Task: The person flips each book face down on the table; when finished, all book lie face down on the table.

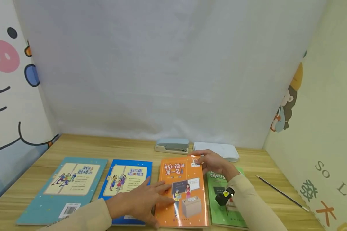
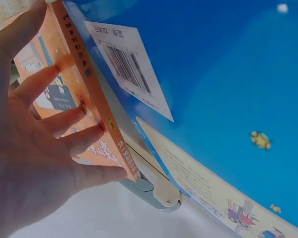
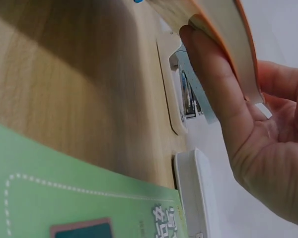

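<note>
An orange book (image 1: 189,189) lies between the blue and green books, front cover up. My right hand (image 1: 215,163) pinches its upper right corner; in the right wrist view the fingers of my right hand (image 3: 273,144) go under the book (image 3: 233,42), which is lifted off the table there. My left hand (image 1: 143,199) reaches over the blue book (image 1: 104,196), its spread fingers touching the orange cover near the left edge. The left wrist view shows that left hand (image 2: 44,134) with fairly straight fingers beside the orange spine (image 2: 89,82).
A teal book (image 1: 56,195) lies at the left. Beneath my right forearm is a green book (image 1: 217,210), partly hidden. Behind the books stand a stapler (image 1: 172,145) and a white case (image 1: 219,150). A pencil (image 1: 281,193) lies at the right, near the patterned side wall.
</note>
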Tool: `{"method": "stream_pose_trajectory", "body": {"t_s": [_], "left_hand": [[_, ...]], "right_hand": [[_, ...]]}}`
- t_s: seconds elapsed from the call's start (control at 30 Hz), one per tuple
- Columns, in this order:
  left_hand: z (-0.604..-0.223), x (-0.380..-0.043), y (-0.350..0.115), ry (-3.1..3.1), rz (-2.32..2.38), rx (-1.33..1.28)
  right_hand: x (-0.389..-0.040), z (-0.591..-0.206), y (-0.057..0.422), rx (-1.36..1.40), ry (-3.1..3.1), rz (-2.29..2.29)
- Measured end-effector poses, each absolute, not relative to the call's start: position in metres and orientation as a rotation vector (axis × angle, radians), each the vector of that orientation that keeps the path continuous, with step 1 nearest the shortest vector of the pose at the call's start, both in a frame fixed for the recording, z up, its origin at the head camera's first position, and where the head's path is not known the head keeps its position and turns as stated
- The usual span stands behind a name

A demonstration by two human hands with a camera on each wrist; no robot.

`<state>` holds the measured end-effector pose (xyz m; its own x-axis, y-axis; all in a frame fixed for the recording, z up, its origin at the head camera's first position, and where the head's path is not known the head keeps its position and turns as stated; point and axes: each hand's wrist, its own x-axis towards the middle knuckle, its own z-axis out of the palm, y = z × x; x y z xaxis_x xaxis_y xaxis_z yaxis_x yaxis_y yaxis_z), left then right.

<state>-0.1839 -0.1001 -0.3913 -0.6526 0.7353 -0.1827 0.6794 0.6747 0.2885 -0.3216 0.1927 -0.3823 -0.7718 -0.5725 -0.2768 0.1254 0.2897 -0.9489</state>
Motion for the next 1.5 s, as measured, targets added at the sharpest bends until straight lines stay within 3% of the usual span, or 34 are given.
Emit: {"method": "stream_pose_trajectory", "body": {"t_s": [0.87,1.5], "left_hand": [[-0.384,-0.187,-0.087,2.862,0.431,1.178],[-0.393,-0.187,-0.048,2.945,0.744,1.331]], "right_hand": [[-0.324,-0.360,0.200,-0.494,2.019,-1.648],[-0.318,-0.339,0.190,-0.344,2.040,-1.818]]}}
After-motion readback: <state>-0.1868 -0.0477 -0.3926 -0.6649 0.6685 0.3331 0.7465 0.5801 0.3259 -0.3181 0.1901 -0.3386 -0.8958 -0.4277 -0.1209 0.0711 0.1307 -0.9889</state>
